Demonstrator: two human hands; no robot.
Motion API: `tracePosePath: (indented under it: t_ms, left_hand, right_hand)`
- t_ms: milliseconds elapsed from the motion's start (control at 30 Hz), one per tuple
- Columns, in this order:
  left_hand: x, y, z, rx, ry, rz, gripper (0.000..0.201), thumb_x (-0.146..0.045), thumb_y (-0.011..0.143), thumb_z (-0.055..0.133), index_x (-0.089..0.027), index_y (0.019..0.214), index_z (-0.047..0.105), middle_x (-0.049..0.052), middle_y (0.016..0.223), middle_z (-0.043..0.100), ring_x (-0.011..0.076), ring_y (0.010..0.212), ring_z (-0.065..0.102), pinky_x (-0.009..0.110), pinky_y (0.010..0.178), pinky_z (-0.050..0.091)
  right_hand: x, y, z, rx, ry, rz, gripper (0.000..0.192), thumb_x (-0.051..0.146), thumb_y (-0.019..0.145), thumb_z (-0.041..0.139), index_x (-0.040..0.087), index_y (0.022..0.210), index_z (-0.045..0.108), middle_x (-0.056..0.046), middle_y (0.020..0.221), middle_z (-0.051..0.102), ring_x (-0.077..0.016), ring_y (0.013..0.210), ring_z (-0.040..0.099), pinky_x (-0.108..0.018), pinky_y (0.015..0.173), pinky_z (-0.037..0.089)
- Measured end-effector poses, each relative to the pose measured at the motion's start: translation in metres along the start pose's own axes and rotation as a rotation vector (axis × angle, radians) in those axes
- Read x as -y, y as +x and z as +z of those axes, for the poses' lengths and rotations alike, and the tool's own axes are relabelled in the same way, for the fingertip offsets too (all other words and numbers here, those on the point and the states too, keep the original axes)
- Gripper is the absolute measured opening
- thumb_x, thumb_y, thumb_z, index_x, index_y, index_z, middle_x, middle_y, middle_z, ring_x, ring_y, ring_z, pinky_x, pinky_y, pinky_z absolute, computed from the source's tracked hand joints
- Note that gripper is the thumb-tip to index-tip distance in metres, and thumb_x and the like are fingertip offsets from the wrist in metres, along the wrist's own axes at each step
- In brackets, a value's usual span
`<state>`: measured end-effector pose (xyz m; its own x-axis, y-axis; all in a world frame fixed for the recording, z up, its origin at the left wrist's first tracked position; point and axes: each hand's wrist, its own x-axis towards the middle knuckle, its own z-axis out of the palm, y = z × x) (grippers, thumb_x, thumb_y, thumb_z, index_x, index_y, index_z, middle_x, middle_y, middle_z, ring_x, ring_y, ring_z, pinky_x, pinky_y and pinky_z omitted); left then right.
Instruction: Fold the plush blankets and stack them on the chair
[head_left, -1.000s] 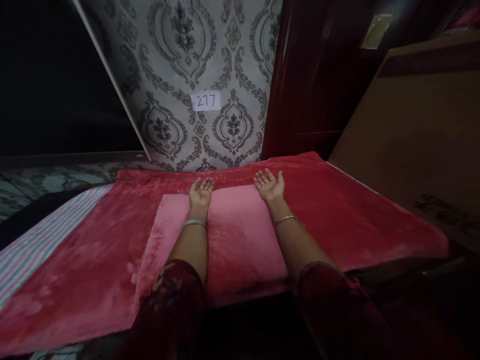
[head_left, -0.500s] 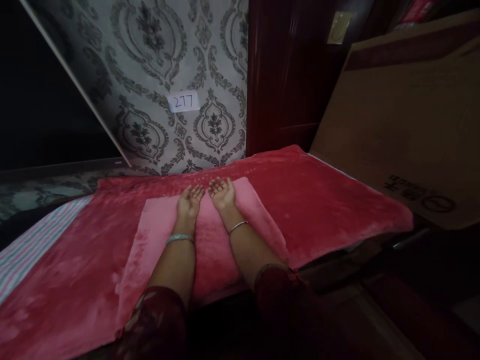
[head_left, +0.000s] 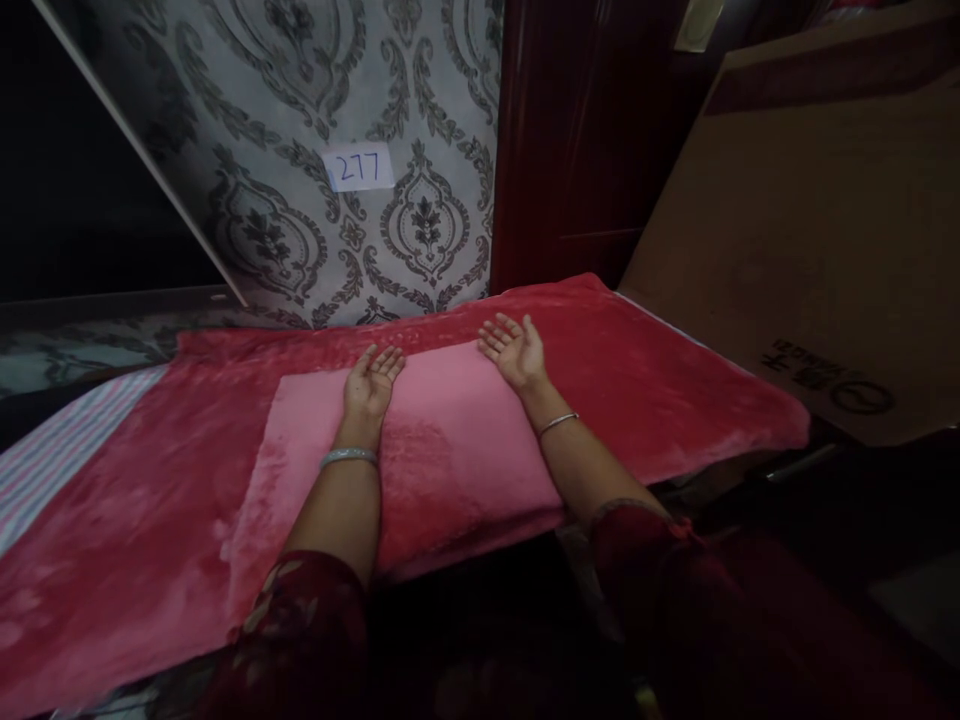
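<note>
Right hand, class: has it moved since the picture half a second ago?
Yes. Judged against the fixed 277 label, the right hand has moved to the right, widening its gap from the left hand.

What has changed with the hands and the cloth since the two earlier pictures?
The right hand moved in beside the left hand, then back out rightward, near the far right corner of the pink cloth. Nothing was taken hold of or let go. Both hands stay palm up; the pink cloth and red blanket lie as before.
</note>
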<state>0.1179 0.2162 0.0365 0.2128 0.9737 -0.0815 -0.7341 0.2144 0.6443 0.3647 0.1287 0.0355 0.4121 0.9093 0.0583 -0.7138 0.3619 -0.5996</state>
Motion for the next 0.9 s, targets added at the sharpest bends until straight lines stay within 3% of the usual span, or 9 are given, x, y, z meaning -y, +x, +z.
tracePosePath:
  t_ms: [133,233,367,433,500,567,733,833,900]
  left_hand:
    - [0.002,0.0,0.001,0.002,0.004,0.013,0.016,-0.014,0.092,0.044,-0.018,0.087,0.06,0.012,0.091,0.07,0.0213,0.103,0.069,0.043,0.101,0.052]
    - [0.003,0.0,0.003,0.009,0.01,0.019,0.016,-0.015,0.092,0.045,-0.017,0.09,0.06,0.013,0.096,0.07,0.021,0.103,0.069,0.043,0.102,0.051]
    - [0.002,-0.002,0.005,0.003,0.028,0.017,0.016,-0.014,0.092,0.044,-0.018,0.087,0.059,0.011,0.093,0.07,0.0188,0.093,0.069,0.037,0.096,0.053]
    - [0.002,-0.003,0.006,-0.003,0.032,0.022,0.015,-0.013,0.092,0.045,-0.018,0.088,0.059,0.01,0.09,0.069,0.0183,0.091,0.069,0.036,0.094,0.054]
    - [0.001,-0.005,0.008,-0.013,0.033,0.021,0.015,-0.013,0.092,0.044,-0.018,0.088,0.059,0.011,0.089,0.069,0.0188,0.09,0.069,0.036,0.093,0.054]
    - [0.0,-0.006,0.009,-0.025,0.036,0.014,0.016,-0.014,0.093,0.043,-0.019,0.087,0.058,0.011,0.088,0.07,0.0195,0.09,0.07,0.038,0.094,0.054]
    - [0.0,-0.004,0.008,-0.023,0.043,0.011,0.017,-0.015,0.092,0.043,-0.019,0.087,0.058,0.011,0.087,0.071,0.0203,0.091,0.07,0.041,0.097,0.053]
    - [0.001,-0.002,0.006,-0.019,0.038,0.024,0.017,-0.015,0.092,0.043,-0.019,0.086,0.059,0.01,0.087,0.071,0.0201,0.091,0.07,0.041,0.098,0.052]
    - [0.002,0.0,0.003,-0.016,0.033,0.027,0.015,-0.016,0.09,0.046,-0.019,0.086,0.06,0.01,0.086,0.071,0.0201,0.092,0.07,0.041,0.099,0.052]
  right_hand:
    - [0.029,0.003,0.002,-0.187,-0.105,-0.21,0.036,0.052,0.094,0.045,0.021,0.096,0.063,-0.004,0.09,0.069,-0.0159,0.082,0.065,-0.03,0.07,0.055]
    - [0.018,-0.004,0.033,-0.267,-0.14,-0.378,0.028,0.046,0.093,0.048,0.023,0.097,0.063,-0.001,0.087,0.066,-0.0126,0.077,0.064,-0.025,0.065,0.052]
    - [-0.047,-0.033,0.086,0.061,-0.234,-0.382,0.032,0.053,0.089,0.058,0.025,0.104,0.062,-0.001,0.093,0.068,-0.0136,0.079,0.065,-0.023,0.06,0.052]
    - [-0.081,-0.048,0.097,0.168,-0.26,-0.302,0.04,0.06,0.085,0.061,0.025,0.104,0.062,-0.002,0.091,0.067,-0.0142,0.074,0.065,-0.025,0.058,0.052]
    - [-0.098,-0.057,0.092,0.144,-0.28,-0.238,0.044,0.064,0.081,0.064,0.023,0.098,0.062,-0.001,0.085,0.067,-0.012,0.066,0.063,-0.023,0.054,0.05]
    - [-0.095,-0.06,0.077,0.123,-0.301,-0.223,0.045,0.065,0.079,0.065,0.022,0.094,0.063,-0.001,0.082,0.067,-0.0106,0.063,0.062,-0.021,0.052,0.048]
    - [-0.049,-0.056,0.039,0.283,-0.479,-0.216,0.035,0.053,0.079,0.071,0.021,0.095,0.069,0.0,0.084,0.069,-0.0101,0.064,0.063,-0.019,0.051,0.048]
    - [-0.03,-0.053,0.022,0.259,-0.502,-0.111,0.023,0.04,0.083,0.071,0.02,0.094,0.069,-0.001,0.085,0.069,-0.0106,0.065,0.064,-0.019,0.053,0.05]
    - [-0.021,-0.046,0.016,0.168,-0.471,-0.062,0.015,0.032,0.085,0.068,0.019,0.093,0.069,-0.001,0.084,0.069,-0.0112,0.065,0.064,-0.02,0.054,0.051]
